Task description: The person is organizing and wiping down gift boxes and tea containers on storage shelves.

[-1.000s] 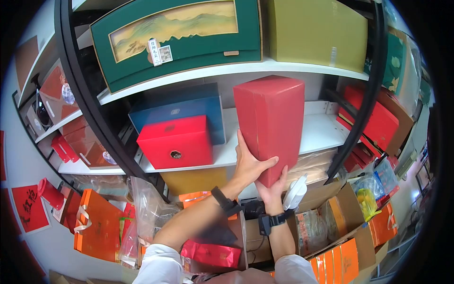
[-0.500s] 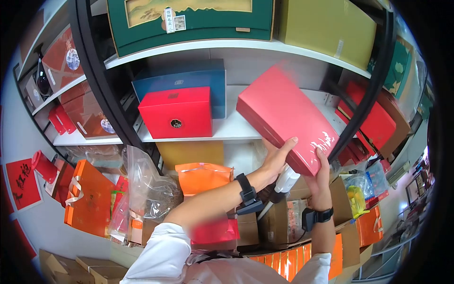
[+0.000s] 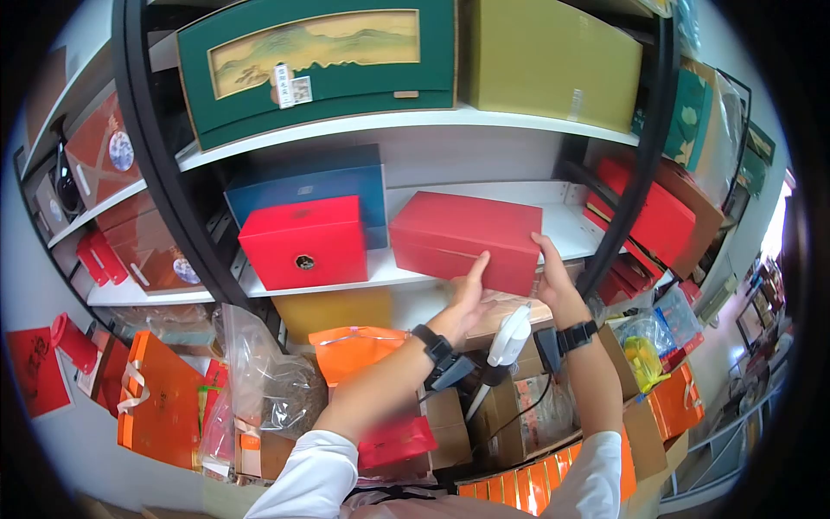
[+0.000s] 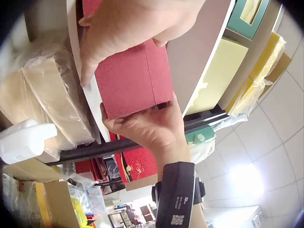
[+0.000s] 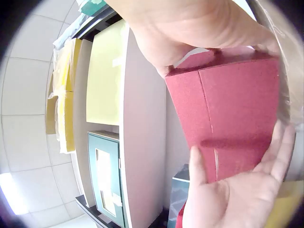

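A long dark-red gift box (image 3: 467, 238) lies lengthwise at the middle shelf, close to the right of a bright red box (image 3: 304, 244). My left hand (image 3: 467, 304) holds its near lower edge, thumb up on the front face and fingers beneath. My right hand (image 3: 560, 281) grips the right end, with the thumb at the top corner. In the left wrist view, the right hand (image 4: 152, 128) cups the end of the box. The right wrist view shows the left hand (image 5: 237, 199) spread across a long face, its thumb and fingers on opposite sides.
Behind the bright red box stands a blue box (image 3: 307, 186). The upper shelf carries a green box (image 3: 320, 82) and an olive box (image 3: 553, 73). A black shelf post (image 3: 635, 173) rises at the right. Below are orange packages (image 3: 354, 350), a white handheld device (image 3: 510, 337) and open cartons.
The dark-red box has turned from upright, through a slant, to lying level, and has come down toward the shelf. Both hands stayed on it, the right moving round to its right end.
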`<state>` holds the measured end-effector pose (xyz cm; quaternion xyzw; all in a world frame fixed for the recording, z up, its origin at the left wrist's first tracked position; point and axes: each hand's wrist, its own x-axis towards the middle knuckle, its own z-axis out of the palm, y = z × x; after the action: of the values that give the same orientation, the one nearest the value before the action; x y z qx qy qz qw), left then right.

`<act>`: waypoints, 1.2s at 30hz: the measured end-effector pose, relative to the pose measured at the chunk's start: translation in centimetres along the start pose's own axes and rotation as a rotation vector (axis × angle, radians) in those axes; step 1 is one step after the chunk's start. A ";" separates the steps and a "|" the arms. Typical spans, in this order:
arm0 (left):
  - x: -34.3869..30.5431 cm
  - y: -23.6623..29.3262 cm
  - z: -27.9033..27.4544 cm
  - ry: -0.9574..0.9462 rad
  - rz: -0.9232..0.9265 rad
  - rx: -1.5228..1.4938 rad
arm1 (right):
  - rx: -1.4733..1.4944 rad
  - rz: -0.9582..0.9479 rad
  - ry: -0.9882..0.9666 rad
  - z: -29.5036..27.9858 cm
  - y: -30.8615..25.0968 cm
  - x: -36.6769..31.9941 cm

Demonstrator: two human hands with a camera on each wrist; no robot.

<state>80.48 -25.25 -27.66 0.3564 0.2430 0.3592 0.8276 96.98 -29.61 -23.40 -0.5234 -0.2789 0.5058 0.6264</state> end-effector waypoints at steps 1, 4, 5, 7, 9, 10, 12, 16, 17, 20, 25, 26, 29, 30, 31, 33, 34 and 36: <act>0.5 0.0 -0.7 -0.034 0.002 0.009 | -0.003 0.013 0.012 -0.1 -0.3 0.5; 0.9 0.3 -2.0 0.003 -0.023 0.044 | -0.024 0.019 0.076 -0.2 -0.5 1.7; 0.8 0.6 -2.5 -0.003 -0.015 0.072 | -0.025 0.018 0.077 -0.3 -0.7 1.7; 0.0 1.3 -2.7 0.033 0.115 0.250 | -0.034 0.023 0.069 -0.3 -1.0 1.7; -0.6 2.1 -3.1 0.111 0.333 0.531 | -0.014 -0.042 -0.063 -1.9 0.4 3.8; -0.7 2.4 -3.7 0.100 0.519 0.735 | -0.005 -0.075 -0.133 -2.1 0.8 4.3; -1.7 3.3 -4.7 0.147 0.875 1.158 | -0.199 -0.261 -0.140 -2.0 1.2 3.9; -2.6 6.1 -5.8 0.244 1.095 1.614 | -0.409 -0.505 -0.134 -2.6 1.9 3.6; -2.1 6.6 -6.3 0.284 1.119 1.712 | -0.457 -0.588 -0.140 -3.4 2.3 4.7; 0.2 7.4 -8.0 0.261 1.089 1.845 | -0.613 -0.601 -0.109 -4.1 0.8 5.8; 2.6 7.1 -8.3 0.309 1.104 2.055 | -0.542 -0.676 -0.060 -4.3 0.8 11.2; 2.8 6.9 -8.2 0.313 1.090 2.078 | -0.517 -0.664 -0.057 -4.2 0.7 12.0; 3.1 6.8 -8.0 0.293 1.066 2.005 | -0.423 -0.653 -0.091 -3.9 1.0 14.8; 3.3 7.0 -8.2 0.301 1.055 2.028 | -0.373 -0.655 -0.121 -3.6 1.2 15.4; 3.5 7.2 -8.5 0.317 1.048 2.035 | -0.322 -0.656 -0.150 -3.3 1.4 16.0; 3.8 7.5 -8.9 0.349 1.029 2.047 | -0.320 -0.649 -0.163 -2.4 1.7 17.0; 3.9 7.7 -9.2 0.370 1.013 2.048 | -0.319 -0.643 -0.168 -2.1 1.9 17.2; 4.1 8.3 -9.8 0.413 0.982 2.052 | -0.281 -0.686 -0.191 -1.4 2.9 19.0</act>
<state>73.05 -14.00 -28.10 0.8516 0.3864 0.3273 -0.1356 103.52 -12.69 -29.92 -0.4309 -0.5616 0.2700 0.6527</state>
